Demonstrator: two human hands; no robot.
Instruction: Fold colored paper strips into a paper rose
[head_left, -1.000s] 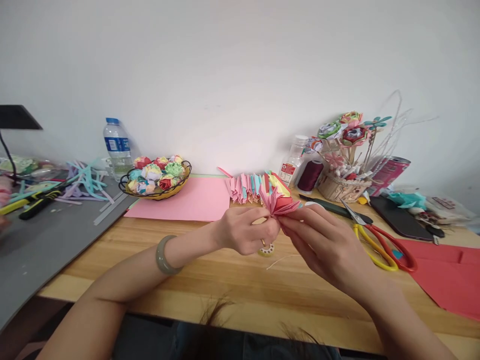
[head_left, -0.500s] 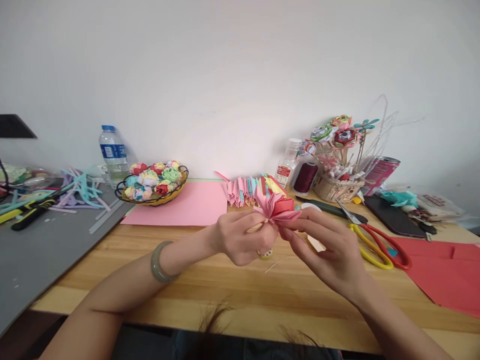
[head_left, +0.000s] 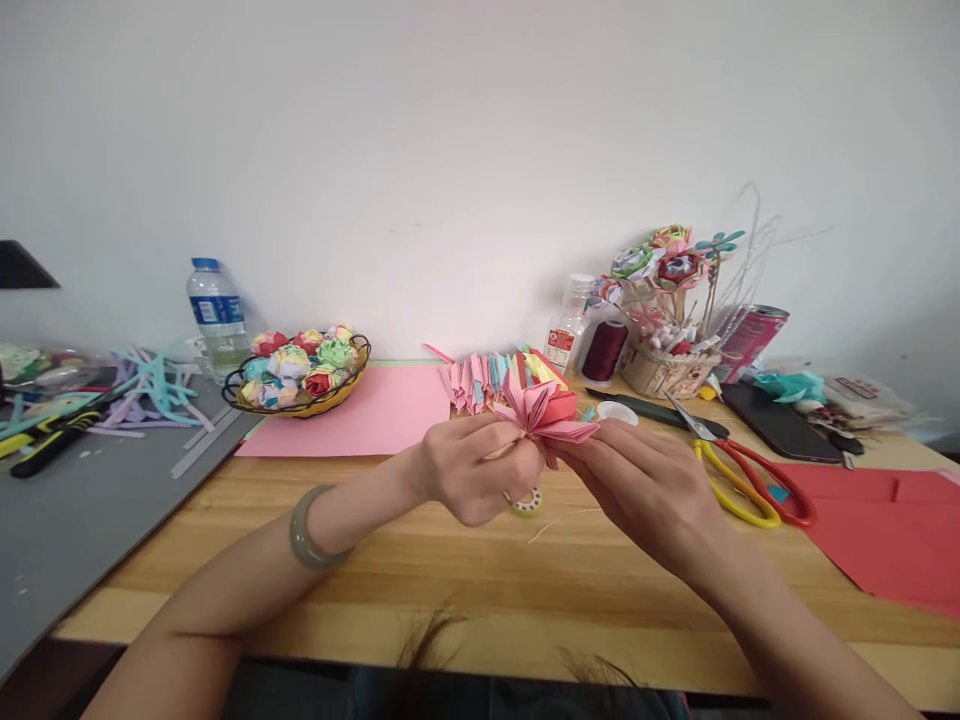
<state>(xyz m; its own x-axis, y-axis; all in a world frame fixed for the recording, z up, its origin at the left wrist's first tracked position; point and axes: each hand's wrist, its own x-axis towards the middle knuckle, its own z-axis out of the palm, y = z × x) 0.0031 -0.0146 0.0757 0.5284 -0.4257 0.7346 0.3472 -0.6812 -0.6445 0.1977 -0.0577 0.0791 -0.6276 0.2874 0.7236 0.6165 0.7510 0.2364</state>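
Note:
A pink folded paper flower point(head_left: 534, 408) is held up over the table, its petals fanned out. My left hand point(head_left: 484, 468) pinches it at the base from the left, fingers closed. From the right, my right hand point(head_left: 649, 480) has its fingers on the lower right petals, thumb hidden underneath. Just behind the flower stands a row of folded pink and coloured paper pieces point(head_left: 480, 380), partly covered by it. Below my left hand a round dotted tape roll point(head_left: 527, 500) peeks out, with a thin thread point(head_left: 562, 520) lying beside it.
Scissors point(head_left: 739, 470) and red paper point(head_left: 885, 530) lie on the right. Behind them are a phone point(head_left: 780, 425), a thread spool point(head_left: 604, 352) and a flower basket point(head_left: 667, 372). On the left are pink sheets point(head_left: 352, 420), a basket of paper flowers point(head_left: 300, 405) and a water bottle point(head_left: 217, 320).
My right hand's fingers have come closer together and flatter along the petals, turned back-up. The flower is slightly turned; the whole view has shifted a little.

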